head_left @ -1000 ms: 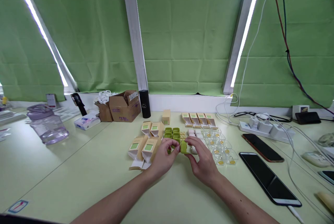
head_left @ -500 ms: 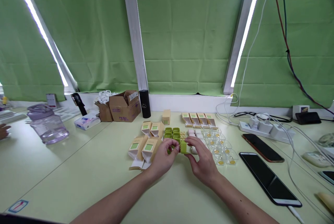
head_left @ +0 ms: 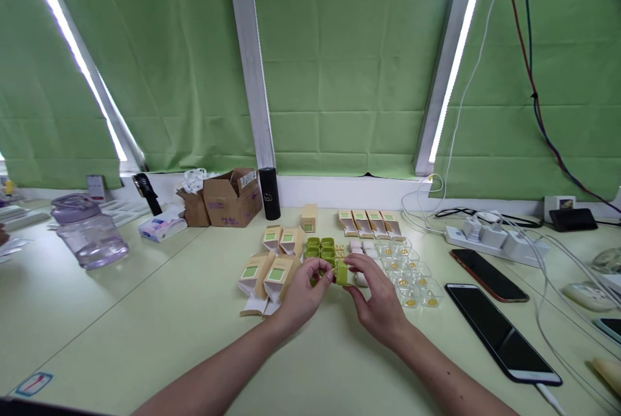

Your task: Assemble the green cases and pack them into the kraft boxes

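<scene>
Head view: small green case, pinched between both hands just above the table, in front of the green cases laid in rows. Left hand: fingertips pressed on its left side. Right hand: thumb and forefinger clamped on its right side. Step judged: closing or fitting the case; next calls for a steady squeeze. Alongside: tan cartons left, clear trays with gold pieces right, phone. Against the earlier frames: hands and case hardly shifted.
</scene>
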### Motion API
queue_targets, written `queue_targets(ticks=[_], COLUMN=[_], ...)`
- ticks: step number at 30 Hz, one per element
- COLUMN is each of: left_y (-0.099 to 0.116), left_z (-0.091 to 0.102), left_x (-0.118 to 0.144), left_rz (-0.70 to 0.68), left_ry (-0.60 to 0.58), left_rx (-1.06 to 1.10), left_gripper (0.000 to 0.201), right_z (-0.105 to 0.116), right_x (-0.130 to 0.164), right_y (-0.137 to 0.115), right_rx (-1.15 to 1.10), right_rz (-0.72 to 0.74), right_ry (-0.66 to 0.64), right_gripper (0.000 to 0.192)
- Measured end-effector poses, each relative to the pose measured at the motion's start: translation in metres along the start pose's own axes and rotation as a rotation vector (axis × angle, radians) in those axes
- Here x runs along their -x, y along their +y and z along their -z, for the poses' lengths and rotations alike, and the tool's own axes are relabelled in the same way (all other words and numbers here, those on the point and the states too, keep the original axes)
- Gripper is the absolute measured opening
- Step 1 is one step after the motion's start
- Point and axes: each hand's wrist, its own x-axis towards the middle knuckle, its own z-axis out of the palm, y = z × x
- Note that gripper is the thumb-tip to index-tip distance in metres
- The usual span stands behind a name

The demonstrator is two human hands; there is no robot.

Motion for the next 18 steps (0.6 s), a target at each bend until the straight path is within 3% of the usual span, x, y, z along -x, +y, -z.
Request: queue_targets(ticks=[18], left_y=[0.0003], left_z=[-0.001], left_x=[-0.0011], left_rz=[0.028], left_ry=[0.007], left_rx=[0.112], left_gripper=[0.037], right_z=[-0.0011], right_x=[0.0008], right_y=[0.0016], right_rx=[-0.001], right_rz=[0.003], right_ry=[0.007], right_gripper=[0.05])
